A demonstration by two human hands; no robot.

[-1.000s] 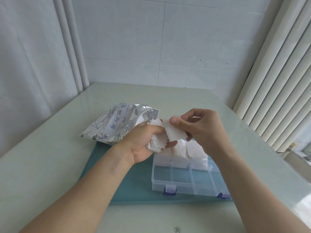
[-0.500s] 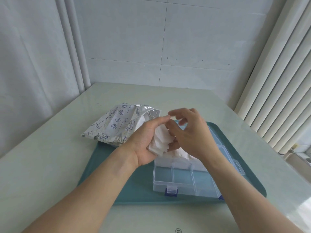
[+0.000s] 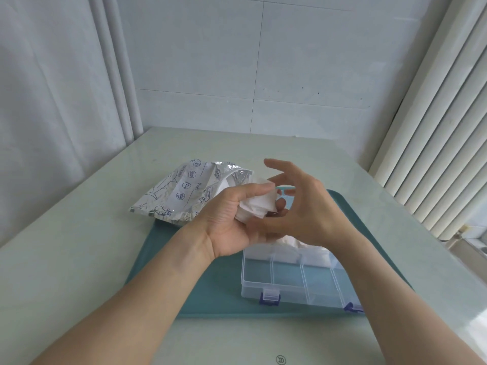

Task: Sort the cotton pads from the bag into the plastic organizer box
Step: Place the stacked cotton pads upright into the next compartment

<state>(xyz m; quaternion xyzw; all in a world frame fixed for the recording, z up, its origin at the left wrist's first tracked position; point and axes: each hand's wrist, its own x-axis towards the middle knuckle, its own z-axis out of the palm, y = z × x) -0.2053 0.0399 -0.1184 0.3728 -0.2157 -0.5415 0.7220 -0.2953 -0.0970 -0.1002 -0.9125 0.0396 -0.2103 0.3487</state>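
— What sits furthest to your left?

— The crinkled silver foil bag with blue printing (image 3: 184, 194) lies on its side, half on the pale table (image 3: 79, 259) and half on the teal plastic tray (image 3: 205, 293), its mouth turned toward my hands, I'd say so the pads come out easily.

— And your left hand?

— My left hand (image 3: 232, 222) is palm up, fingers and thumb curled round a loose wad of white square cotton pads (image 3: 259, 205). I hold them just above the box as a stock to draw from.

— The right?

— My right hand (image 3: 297, 206) hovers against that wad, fingers spread and gently bent. The lower fingertips seem to touch the pads, but whether any is pinched I cannot tell; the blur hides it. I judge it is about to peel off one pad.

— Where do they go?

— Into the clear plastic organizer box with blue latches (image 3: 297, 280) on the tray, lid open. Some white pads already fill the far compartments beneath my right wrist; the near row shows only tray colour through it, so much remains.
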